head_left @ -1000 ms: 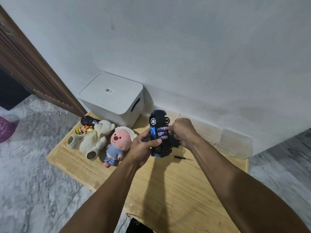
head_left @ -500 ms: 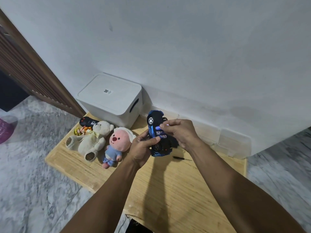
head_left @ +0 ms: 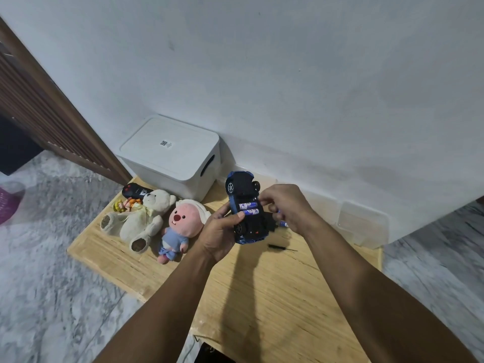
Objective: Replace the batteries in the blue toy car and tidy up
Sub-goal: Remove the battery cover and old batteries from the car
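Note:
The blue toy car [head_left: 242, 188] is held upside down above the wooden board, its black underside facing me. My left hand [head_left: 221, 231] grips its left side with the thumb on the open battery bay. Two blue batteries [head_left: 248, 208] lie in that bay. My right hand [head_left: 285, 206] is at the car's right side, fingers curled around a blue battery [head_left: 282, 223] whose end pokes out below the palm. A small black screwdriver [head_left: 280, 247] lies on the board just under the car.
A white lidded storage box [head_left: 170, 158] stands against the wall behind the car. A cream teddy bear [head_left: 142, 221], a pink plush [head_left: 180, 226], a small doll [head_left: 123, 205] and a black remote [head_left: 135, 191] lie at the left. A clear plastic box [head_left: 361, 226] sits at the right.
Three batteries sat in the bay a second ago; now two remain and my right hand has drawn back to the right with one in its fingers. The car tilted slightly.

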